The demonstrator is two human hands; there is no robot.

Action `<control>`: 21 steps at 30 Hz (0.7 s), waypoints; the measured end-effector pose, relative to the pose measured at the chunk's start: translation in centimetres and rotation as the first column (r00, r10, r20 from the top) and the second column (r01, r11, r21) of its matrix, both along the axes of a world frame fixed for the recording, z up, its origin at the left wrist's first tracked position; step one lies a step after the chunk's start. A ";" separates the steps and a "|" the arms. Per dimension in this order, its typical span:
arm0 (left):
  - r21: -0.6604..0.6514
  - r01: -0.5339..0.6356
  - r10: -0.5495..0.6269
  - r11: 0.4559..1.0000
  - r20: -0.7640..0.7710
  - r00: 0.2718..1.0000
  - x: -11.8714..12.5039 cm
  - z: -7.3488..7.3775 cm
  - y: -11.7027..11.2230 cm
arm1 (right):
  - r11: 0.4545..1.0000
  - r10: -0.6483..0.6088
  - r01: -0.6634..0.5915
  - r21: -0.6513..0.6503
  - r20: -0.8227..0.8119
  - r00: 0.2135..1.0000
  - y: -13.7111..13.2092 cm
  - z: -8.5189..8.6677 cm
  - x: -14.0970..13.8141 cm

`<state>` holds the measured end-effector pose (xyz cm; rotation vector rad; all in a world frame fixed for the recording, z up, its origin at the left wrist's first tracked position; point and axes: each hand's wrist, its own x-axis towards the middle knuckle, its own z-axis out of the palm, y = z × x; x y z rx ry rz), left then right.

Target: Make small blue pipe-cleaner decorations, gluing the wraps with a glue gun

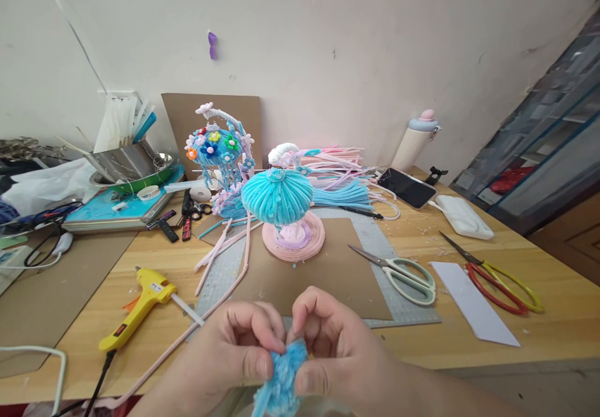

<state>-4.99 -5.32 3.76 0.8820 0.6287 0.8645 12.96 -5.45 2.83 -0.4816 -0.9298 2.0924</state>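
Pinching a fuzzy blue piece (287, 376) between them, left hand (241, 342) and right hand (337, 345) meet at the near edge of the wood-grained surface (424, 342), before a ribbed turquoise dome (279, 197) and pale wall (375, 42).

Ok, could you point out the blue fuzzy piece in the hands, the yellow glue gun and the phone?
Blue fuzzy piece (284, 378): head view, middle of its bumpy surface.
Yellow glue gun (135, 312): head view, on its handle.
Phone (407, 187): head view, on its dark screen.
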 end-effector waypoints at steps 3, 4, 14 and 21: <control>0.033 0.003 -0.002 0.999 -0.030 1.000 0.0 0.0 -0.1 | 1.000 -0.001 0.001 0.016 0.002 1.000 0.0 -0.1 0.0; 0.042 0.003 -0.002 0.999 -0.035 0.999 0.0 0.0 -0.1 | 1.000 -0.002 0.002 0.026 -0.006 1.000 -0.1 -0.1 0.0; 0.099 -0.003 0.007 0.995 -0.035 0.999 0.8 0.2 -0.2 | 0.999 -0.005 0.005 0.046 0.000 1.000 -0.3 0.0 0.0; 0.128 -0.114 0.131 0.985 -0.133 0.982 0.2 0.1 -0.3 | 0.972 -0.149 0.124 0.198 0.115 0.982 0.2 -0.1 0.8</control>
